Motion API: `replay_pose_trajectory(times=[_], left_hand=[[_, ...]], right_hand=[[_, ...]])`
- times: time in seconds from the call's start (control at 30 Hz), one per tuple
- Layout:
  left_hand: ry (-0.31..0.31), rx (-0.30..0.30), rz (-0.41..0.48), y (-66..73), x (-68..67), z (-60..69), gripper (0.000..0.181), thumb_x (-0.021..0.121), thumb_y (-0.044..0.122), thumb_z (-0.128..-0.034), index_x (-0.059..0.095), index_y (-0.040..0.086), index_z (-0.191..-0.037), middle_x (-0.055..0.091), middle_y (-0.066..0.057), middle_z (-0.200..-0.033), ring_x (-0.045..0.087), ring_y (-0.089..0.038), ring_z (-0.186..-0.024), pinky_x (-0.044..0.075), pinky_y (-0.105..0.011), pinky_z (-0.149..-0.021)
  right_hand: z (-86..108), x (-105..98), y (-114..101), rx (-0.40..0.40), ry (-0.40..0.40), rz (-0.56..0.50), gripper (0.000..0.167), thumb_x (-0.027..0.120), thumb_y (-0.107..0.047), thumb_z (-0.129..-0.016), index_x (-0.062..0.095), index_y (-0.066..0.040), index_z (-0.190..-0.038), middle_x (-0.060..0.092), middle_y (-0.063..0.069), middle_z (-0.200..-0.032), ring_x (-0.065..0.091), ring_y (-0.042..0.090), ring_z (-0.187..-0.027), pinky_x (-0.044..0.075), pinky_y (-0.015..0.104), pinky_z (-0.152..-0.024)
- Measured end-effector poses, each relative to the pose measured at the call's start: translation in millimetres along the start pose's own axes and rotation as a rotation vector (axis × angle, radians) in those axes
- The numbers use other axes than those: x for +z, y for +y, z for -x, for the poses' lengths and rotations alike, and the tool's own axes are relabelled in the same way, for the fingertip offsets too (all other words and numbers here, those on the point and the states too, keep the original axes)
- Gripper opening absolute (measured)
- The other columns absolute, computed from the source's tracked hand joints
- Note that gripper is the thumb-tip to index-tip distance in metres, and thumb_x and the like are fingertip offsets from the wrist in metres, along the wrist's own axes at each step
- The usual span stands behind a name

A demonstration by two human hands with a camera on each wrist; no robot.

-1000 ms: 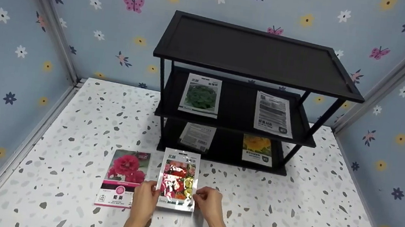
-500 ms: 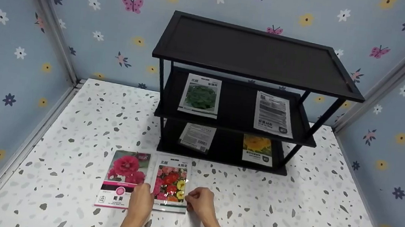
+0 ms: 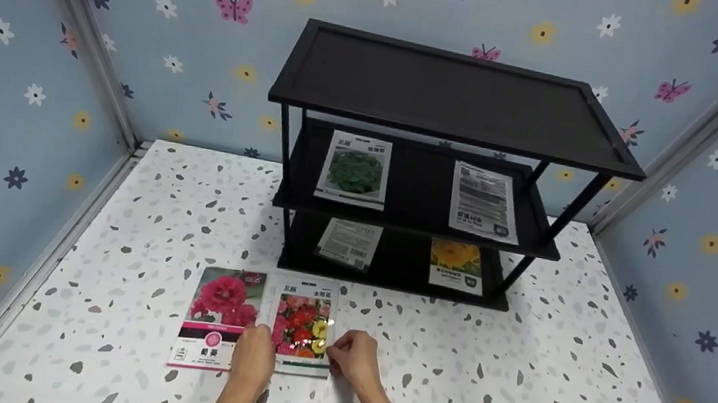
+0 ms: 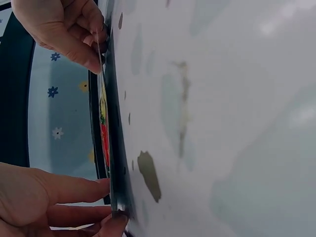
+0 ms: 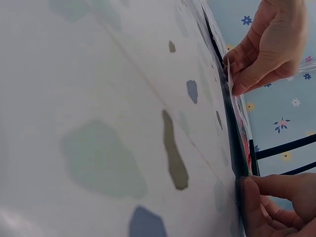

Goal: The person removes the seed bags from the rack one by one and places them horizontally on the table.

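A seed packet with red, pink and yellow flowers (image 3: 301, 325) lies nearly flat on the speckled tabletop. My left hand (image 3: 253, 358) pinches its left edge, and my right hand (image 3: 354, 360) pinches the right edge near the lower corner. In the left wrist view the packet (image 4: 104, 131) appears edge-on, slightly off the surface, between the two hands. The right wrist view also has the packet's edge (image 5: 243, 133) between thumb and fingers on both sides. Just left of it lies a hollyhock-like pink flower seed packet (image 3: 221, 307), partly covered by my left hand.
A black three-tier shelf (image 3: 456, 98) stands behind. Its middle tier bears a green-leaf packet (image 3: 355, 171) and a packet with printed text (image 3: 483, 201). On the bottom tier lie a text-side packet (image 3: 350, 244) and a yellow-flower packet (image 3: 456, 265). Patterned walls (image 3: 189, 43) enclose the table.
Both hands have brought the red-flower packet down and to the left, beside the pink-flower packet. Over the last half second they have barely moved.
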State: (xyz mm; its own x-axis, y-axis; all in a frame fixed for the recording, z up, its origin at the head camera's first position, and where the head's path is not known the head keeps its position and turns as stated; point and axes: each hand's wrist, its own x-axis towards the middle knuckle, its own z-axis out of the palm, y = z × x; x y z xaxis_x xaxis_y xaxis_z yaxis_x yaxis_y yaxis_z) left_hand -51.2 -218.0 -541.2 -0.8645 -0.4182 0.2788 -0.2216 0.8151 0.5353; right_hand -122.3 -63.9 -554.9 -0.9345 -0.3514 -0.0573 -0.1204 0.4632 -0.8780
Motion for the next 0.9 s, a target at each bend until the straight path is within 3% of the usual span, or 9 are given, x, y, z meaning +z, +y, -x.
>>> replay_pose_trajectory(times=[0.33, 0.5, 0.7, 0.9], left_hand=[[-0.108, -0.058, 0.006, 8.6, -6.1, 2.8, 0.008, 0.062, -0.009, -0.0689, 0.055, -0.011, -0.068, 0.048, -0.019, -0.063, 0.055, -0.035, -0.057, 0.046, -0.044, -0.048], [-0.107, -0.045, 0.005, 15.5, -11.8, 4.8, 0.016, 0.070, -0.001, -0.0663, 0.055, -0.007, -0.068, 0.048, -0.017, -0.067, 0.055, -0.036, -0.061, 0.047, -0.045, -0.048], [-0.090, 0.024, -0.014, 27.8, -27.8, -3.4, 0.024, 0.074, 0.008, -0.0681, 0.058, -0.007, -0.078, 0.052, -0.018, -0.076, 0.055, -0.036, -0.070, 0.048, -0.045, -0.051], [-0.132, 0.134, -0.029, 45.0, -55.2, -29.0, 0.034, 0.073, 0.013, -0.0711, 0.060, -0.010, -0.092, 0.055, -0.019, -0.084, 0.056, -0.033, -0.075, 0.050, -0.043, -0.055]], right_hand=[[4.7, -6.3, -4.2, -0.096, 0.029, 0.172, 0.008, 0.066, -0.003, -0.073, 0.061, -0.003, -0.067, 0.053, -0.003, -0.054, 0.045, 0.005, -0.045, 0.040, 0.020, -0.041], [10.6, -17.3, -8.6, -0.130, -0.010, 0.193, 0.004, 0.065, -0.006, -0.075, 0.062, -0.002, -0.077, 0.057, -0.001, -0.066, 0.052, 0.008, -0.057, 0.045, 0.020, -0.052], [12.9, -43.2, -20.8, -0.191, -0.040, 0.177, 0.015, 0.066, -0.007, -0.077, 0.061, 0.003, -0.087, 0.060, 0.005, -0.075, 0.059, 0.015, -0.063, 0.048, 0.021, -0.056], [5.6, -79.0, -45.4, -0.288, -0.103, 0.185, 0.021, 0.063, -0.012, -0.082, 0.059, 0.004, -0.096, 0.061, 0.009, -0.083, 0.060, 0.021, -0.070, 0.049, 0.024, -0.060]])
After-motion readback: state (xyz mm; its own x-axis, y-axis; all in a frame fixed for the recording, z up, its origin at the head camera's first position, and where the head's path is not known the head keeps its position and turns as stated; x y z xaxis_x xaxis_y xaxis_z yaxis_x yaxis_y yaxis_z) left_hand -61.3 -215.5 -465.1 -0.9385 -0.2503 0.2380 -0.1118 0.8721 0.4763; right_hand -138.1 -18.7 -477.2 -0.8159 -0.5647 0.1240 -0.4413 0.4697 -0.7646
